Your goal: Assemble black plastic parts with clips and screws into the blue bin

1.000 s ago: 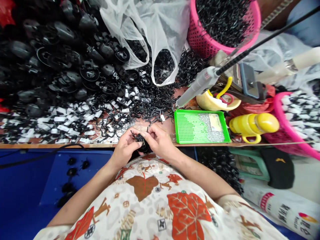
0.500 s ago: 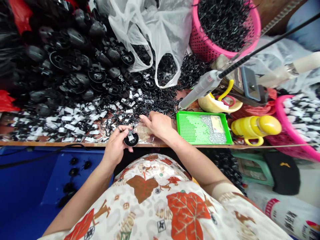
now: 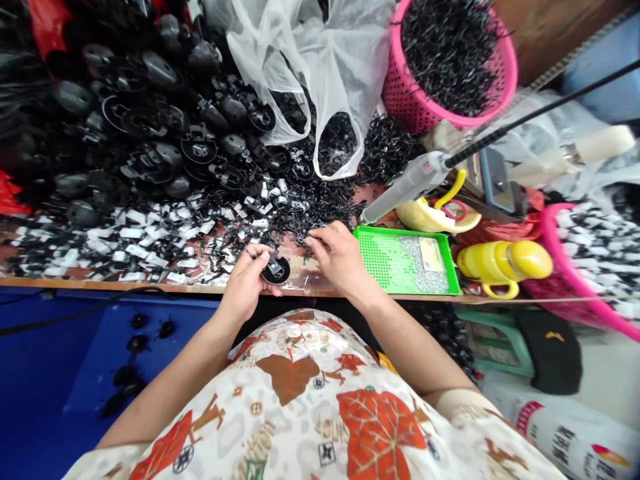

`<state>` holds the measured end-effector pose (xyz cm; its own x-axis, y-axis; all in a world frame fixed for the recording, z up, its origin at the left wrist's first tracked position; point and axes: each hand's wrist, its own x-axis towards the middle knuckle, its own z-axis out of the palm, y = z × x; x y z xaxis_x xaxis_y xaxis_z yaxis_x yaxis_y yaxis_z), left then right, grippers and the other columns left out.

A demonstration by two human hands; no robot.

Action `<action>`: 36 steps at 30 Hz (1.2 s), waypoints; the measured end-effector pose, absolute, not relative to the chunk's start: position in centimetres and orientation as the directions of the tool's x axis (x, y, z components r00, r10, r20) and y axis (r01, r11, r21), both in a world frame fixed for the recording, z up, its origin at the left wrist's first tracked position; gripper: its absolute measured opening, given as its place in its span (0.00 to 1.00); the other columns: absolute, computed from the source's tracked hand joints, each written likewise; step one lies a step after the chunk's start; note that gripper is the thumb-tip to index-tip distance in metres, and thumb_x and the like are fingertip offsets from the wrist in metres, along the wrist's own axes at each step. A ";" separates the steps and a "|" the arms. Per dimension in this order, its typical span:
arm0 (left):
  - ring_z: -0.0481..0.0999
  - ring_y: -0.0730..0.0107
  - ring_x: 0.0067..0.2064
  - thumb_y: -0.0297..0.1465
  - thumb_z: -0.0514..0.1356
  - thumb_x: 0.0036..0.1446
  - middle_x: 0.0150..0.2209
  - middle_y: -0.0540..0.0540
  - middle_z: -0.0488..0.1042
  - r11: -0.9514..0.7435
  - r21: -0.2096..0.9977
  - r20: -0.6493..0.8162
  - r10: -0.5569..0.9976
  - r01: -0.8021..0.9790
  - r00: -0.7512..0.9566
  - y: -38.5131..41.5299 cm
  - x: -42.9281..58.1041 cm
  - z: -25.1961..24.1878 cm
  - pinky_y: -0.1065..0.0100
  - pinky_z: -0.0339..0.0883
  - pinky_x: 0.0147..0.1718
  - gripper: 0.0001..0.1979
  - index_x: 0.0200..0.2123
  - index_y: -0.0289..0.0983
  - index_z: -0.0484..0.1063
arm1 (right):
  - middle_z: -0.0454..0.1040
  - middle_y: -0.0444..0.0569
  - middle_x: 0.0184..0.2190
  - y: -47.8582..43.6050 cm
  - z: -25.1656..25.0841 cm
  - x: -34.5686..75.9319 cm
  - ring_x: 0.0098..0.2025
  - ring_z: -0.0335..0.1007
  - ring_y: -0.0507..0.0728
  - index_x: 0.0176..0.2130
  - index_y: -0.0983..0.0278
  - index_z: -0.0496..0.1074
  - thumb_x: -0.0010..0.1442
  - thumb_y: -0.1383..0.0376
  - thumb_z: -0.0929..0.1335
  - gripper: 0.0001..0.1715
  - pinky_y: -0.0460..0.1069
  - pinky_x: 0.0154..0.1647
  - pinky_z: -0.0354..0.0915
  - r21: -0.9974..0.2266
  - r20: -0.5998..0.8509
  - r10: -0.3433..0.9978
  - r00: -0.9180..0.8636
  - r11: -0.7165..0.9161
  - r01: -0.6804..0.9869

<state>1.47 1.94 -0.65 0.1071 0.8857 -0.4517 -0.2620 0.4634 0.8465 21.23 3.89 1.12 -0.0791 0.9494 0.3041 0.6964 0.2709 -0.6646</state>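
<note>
My left hand (image 3: 244, 285) grips a round black plastic part (image 3: 278, 272) by its edge, just above the front of the bench. A narrow grey piece runs across the middle of that part. To its right, my right hand (image 3: 341, 257) is closed in a pinch over the bench; a tiny dark piece seems to be at its fingertips, too small to name. Behind both hands lies a heap of small black clips (image 3: 320, 210). White and black pieces (image 3: 143, 233) are piled to the left.
A green tray (image 3: 367, 283) of tiny metal bits stands right of my right hand, beside a yellow bottle (image 3: 500, 261). A grey electric screwdriver (image 3: 407, 187) slants over the bench. Black housings (image 3: 160, 157) heap up back left. A pink basket (image 3: 400, 100) stands behind; a blue bin (image 3: 60, 360) sits below left.
My right hand has lifted from the clips and moved right, its fingers now pinched. My left hand has shifted slightly right with the round part. The view has moved a little.
</note>
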 end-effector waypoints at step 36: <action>0.67 0.77 0.17 0.43 0.61 0.60 0.27 0.54 0.68 0.409 0.893 -0.400 0.913 -0.188 0.085 1.1 2.3 -1.0 0.75 0.57 0.10 0.12 0.40 0.42 0.69 | 0.77 0.56 0.40 1.3 2.7 17.6 0.37 0.73 0.57 0.45 0.66 0.79 0.72 0.60 0.64 0.17 0.50 0.37 0.66 -0.422 -0.044 0.930 -0.365 0.314 0.850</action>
